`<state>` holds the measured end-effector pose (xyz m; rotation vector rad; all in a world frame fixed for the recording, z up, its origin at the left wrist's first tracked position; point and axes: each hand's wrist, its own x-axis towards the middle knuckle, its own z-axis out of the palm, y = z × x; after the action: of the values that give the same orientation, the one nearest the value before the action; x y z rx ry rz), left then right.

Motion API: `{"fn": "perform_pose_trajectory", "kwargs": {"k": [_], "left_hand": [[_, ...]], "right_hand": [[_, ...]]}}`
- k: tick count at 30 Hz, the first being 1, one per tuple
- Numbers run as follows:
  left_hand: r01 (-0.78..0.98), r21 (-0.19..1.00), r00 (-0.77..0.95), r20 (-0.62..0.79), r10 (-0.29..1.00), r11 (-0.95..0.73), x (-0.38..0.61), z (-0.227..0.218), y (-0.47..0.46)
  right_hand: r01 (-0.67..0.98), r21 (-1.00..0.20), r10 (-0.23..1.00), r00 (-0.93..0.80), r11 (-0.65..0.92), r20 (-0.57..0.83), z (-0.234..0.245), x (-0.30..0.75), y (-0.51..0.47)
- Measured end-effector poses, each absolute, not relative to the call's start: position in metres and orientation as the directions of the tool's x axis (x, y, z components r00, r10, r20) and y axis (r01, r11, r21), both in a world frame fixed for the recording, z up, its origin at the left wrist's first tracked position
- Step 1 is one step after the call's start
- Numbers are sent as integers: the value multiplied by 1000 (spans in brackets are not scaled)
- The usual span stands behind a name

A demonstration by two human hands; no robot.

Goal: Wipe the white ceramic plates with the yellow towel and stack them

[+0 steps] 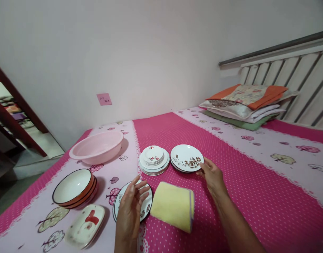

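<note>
My right hand (212,174) pinches the right rim of a white plate (186,154) with brown flowers and a dark edge. That plate rests over another dark-rimmed plate, slightly off line with it. My left hand (131,203) is open, palm turned inward and fingers spread, above a second pile of dark-rimmed plates (148,200) that it partly hides. Between the hands lies a folded yellow cloth (173,205). Behind the cloth stands a stack of small white plates (153,156) with red flowers, set on larger white plates.
At the left are a pink basin (96,147), stacked brown-and-white bowls (73,186) and a rectangular dish (86,225) with a red figure. Folded pillows and covers (245,102) lie by the white headboard (293,84). A pink note (104,99) is on the wall.
</note>
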<state>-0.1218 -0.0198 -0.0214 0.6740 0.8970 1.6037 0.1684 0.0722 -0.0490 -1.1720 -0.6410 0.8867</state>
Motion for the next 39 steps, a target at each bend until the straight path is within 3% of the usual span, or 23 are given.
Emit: {"fn": "perform_pose_trajectory", "kwargs": {"k": [6, 19, 39], "left_hand": [[-549, 834, -181, -42, 983, -65, -117, -22, -19], [-525, 851, -170, -65, 983, -34, -113, -21, -19], [-540, 842, -138, -82, 987, -6, -109, -22, -19]], "right_hand": [[-222, -972, 799, 597, 80, -71, -78, 174, 89], [-205, -979, 837, 538, 13, -101, -110, 177, 107], [212, -977, 832, 543, -6, 113, -118, 180, 117]]}}
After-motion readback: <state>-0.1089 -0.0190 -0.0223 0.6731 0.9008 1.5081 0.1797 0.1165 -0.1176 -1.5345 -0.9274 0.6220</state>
